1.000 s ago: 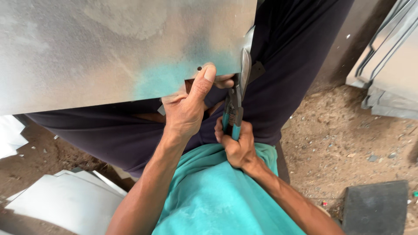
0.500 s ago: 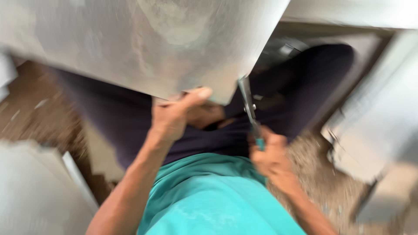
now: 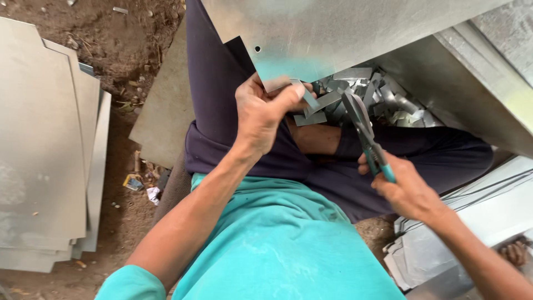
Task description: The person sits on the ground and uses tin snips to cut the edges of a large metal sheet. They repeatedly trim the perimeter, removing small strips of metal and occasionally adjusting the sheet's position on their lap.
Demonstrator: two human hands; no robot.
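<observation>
A large metal sheet (image 3: pixel 344 33) fills the frame's top. Below it, cut scraps (image 3: pixel 383 94) lie piled, so trimming looks well underway. The left hand (image 3: pixel 261 114) pinches a strip (image 3: pixel 288 86); the right hand (image 3: pixel 408 189) clasps snips (image 3: pixel 363 130), centre-right.

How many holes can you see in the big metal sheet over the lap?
1: a small round hole near the sheet's lower left edge, just above the left hand. Others may lie beyond the frame.
</observation>
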